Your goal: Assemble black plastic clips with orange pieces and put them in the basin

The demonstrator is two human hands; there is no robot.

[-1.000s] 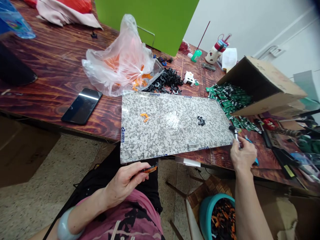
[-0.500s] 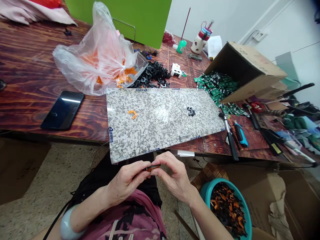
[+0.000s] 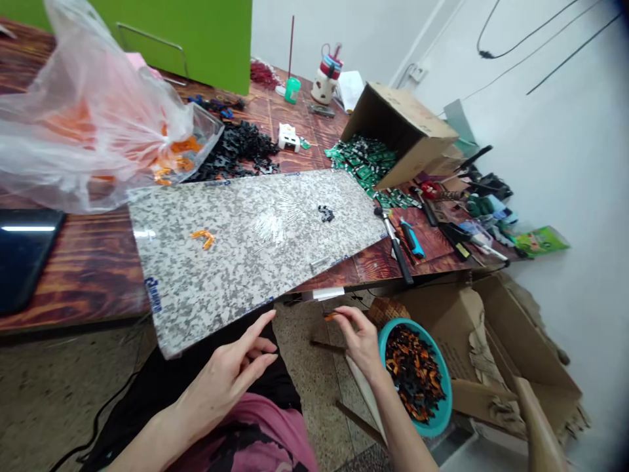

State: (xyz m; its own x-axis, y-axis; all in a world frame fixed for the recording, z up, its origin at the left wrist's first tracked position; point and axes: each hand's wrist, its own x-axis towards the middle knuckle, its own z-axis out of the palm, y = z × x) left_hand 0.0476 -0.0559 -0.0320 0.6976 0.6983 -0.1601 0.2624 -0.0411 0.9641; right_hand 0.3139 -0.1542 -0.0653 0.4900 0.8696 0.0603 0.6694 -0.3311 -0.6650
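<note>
Pinched in the fingertips of my right hand [image 3: 361,341] is a small orange-and-black plastic part [image 3: 329,316], held out left of a turquoise bucket [image 3: 445,413] of similar parts. My left hand [image 3: 230,373] is empty, thumb and forefinger apart, near the front edge of a speckled stone slab [image 3: 221,282]. On the slab lie a few orange plastic pieces [image 3: 205,238], a pile of thin silvery pins [image 3: 271,227] and a small group of black pieces [image 3: 325,213].
Behind the slab are a heap of black parts [image 3: 240,151] and a plastic bag [image 3: 113,124] with orange pieces. A tipped cardboard box [image 3: 413,124] spills green circuit boards [image 3: 366,160]. A hammer [image 3: 400,255] and a blue-handled tool [image 3: 411,237] lie at right; a phone [image 3: 24,262] at left.
My hands have parted. The right one has carried the plastic part rightwards toward the bucket, while the left has let go and opened. The view has turned to the right.
</note>
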